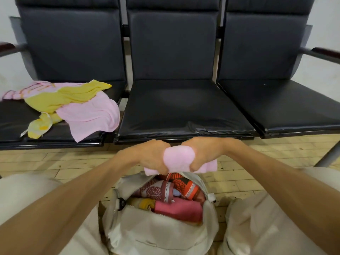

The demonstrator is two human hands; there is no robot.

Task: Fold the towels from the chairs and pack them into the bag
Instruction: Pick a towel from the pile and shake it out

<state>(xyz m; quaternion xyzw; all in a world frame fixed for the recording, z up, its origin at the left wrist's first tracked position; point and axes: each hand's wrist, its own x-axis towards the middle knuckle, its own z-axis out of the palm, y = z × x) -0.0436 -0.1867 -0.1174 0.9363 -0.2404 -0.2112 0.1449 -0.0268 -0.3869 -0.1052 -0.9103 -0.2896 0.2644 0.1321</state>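
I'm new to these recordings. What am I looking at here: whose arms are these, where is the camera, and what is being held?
There is one picture, from a camera worn on a person's head, looking down and forward. The two bare arms are that person's own. The left hand and right hand together grip a folded pale pink towel above an open beige fabric bag that already holds folded cloths. On the left black padded chair seat lies a loose heap of pink and yellow towels.

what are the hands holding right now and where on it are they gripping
Both hands grip one folded pale pink towel above the open beige bag: the left hand near its left end, the right hand near its right end.
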